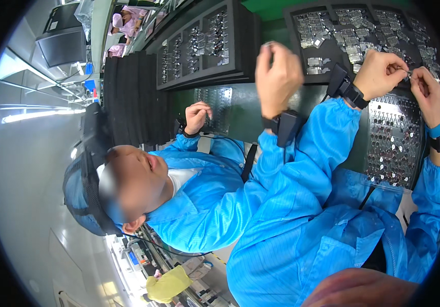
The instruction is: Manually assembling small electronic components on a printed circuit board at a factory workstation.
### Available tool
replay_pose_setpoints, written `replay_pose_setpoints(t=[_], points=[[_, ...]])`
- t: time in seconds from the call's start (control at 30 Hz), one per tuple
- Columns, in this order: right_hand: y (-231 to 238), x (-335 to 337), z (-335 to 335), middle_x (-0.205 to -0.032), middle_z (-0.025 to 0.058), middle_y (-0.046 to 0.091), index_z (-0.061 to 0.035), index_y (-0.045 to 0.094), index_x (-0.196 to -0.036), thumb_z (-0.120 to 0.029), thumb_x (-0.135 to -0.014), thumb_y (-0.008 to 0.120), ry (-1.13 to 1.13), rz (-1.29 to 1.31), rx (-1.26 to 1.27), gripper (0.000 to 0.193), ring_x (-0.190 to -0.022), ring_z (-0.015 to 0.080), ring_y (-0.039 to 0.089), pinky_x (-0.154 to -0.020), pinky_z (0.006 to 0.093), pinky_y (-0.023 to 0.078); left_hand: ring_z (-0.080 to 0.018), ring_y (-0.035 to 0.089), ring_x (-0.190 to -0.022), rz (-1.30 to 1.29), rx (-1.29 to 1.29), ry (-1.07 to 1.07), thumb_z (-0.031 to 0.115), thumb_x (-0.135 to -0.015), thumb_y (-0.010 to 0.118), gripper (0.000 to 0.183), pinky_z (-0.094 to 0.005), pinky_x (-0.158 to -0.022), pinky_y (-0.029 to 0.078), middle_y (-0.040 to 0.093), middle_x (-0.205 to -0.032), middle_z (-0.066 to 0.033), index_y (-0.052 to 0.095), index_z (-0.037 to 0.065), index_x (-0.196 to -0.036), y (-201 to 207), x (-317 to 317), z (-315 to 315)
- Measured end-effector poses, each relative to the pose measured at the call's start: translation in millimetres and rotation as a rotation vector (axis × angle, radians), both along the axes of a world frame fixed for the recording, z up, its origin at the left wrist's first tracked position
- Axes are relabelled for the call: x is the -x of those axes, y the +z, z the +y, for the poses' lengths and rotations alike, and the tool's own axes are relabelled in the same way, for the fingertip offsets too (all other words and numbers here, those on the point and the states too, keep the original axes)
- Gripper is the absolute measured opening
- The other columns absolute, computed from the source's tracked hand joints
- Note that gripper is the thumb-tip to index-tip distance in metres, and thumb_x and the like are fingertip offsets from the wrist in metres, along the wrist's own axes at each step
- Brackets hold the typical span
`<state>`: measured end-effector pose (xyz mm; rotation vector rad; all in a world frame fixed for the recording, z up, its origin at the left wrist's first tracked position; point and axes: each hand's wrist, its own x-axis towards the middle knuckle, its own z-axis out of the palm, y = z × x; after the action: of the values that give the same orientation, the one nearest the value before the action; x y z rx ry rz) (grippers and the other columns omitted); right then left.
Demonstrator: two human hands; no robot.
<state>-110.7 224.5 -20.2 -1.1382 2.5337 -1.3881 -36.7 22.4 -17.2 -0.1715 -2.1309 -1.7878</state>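
Note:
My left hand is closed in a pinch, over the near edge of a black foam tray of small silvery metal parts. Close to its right, my right hand pinches too, fingertips almost meeting the left's. A tiny thin part shows between the fingertips, too small to name. Below my hands lies a clear tray with rows of small dark round parts, some with white dots. Black straps with a box are on my left wrist; a blue band and a black strap circle my right wrist.
A co-worker in a blue smock sits at my left; their blurred raised hand and other hand are near another clear tray. Farther left stand a black foam tray of parts and a stack of black foam trays.

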Motion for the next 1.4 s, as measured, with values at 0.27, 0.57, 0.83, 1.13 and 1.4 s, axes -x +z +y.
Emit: replay_pose_setpoints(t=[0.27,0.57,0.83,1.13,1.4], points=[[0.9,-0.2,1.6,-0.078,-0.0021,0.044,-0.0008,0.055,-0.091,-0.002,-0.089,0.061,-0.012,0.008,-0.022,0.006,-0.065,0.0047,0.034,-0.058,0.0240,0.028,-0.0094,0.067,-0.060,-0.027,-0.012,-0.009,0.004,-0.084,0.072,0.010,-0.0242,-0.056,0.051,0.071,-0.068,-0.0075,0.075,-0.003,-0.091,4.0,0.2,1.9],[2.8,-2.4,-2.3,-0.078,-0.0017,0.044,-0.0015,0.054,-0.090,-0.002,-0.086,0.061,-0.039,0.035,-0.036,0.008,-0.064,0.0053,0.035,-0.057,0.0238,0.028,-0.0089,0.067,-0.060,-0.020,-0.025,-0.021,0.004,-0.085,0.073,0.010,-0.0240,-0.056,0.051,0.071,-0.068,-0.0076,0.075,-0.003,-0.091,1.0,0.7,0.4],[-4.0,-1.0,-1.7,-0.078,-0.0027,0.043,-0.0013,0.055,-0.092,-0.002,-0.089,0.061,-0.058,0.026,-0.037,0.007,-0.066,0.0042,0.034,-0.057,0.0232,0.028,-0.0101,0.067,-0.058,-0.060,-0.069,-0.048,0.004,-0.085,0.072,0.011,-0.0242,-0.055,0.052,0.072,-0.069,-0.0083,0.075,-0.005,-0.091,5.1,-1.2,0.0],[-7.7,-0.5,0.2,-0.079,-0.0031,0.044,-0.0005,0.055,-0.093,-0.002,-0.089,0.061,-0.063,0.021,-0.018,0.008,-0.067,0.0040,0.033,-0.058,0.0231,0.028,-0.0110,0.068,-0.058,-0.103,-0.116,-0.084,0.001,-0.087,0.070,0.010,-0.0245,-0.054,0.053,0.072,-0.071,-0.0096,0.075,-0.006,-0.092,11.8,-4.3,-0.7],[-12.0,-1.8,-3.6,-0.080,-0.0027,0.046,0.0000,0.056,-0.093,-0.001,-0.088,0.061,-0.064,-0.001,-0.022,0.008,-0.068,0.0043,0.035,-0.059,0.0227,0.029,-0.0114,0.068,-0.059,-0.117,-0.118,-0.083,0.000,-0.087,0.070,0.009,-0.0242,-0.054,0.053,0.072,-0.071,-0.0098,0.074,-0.006,-0.093,8.8,-6.5,-4.8]])
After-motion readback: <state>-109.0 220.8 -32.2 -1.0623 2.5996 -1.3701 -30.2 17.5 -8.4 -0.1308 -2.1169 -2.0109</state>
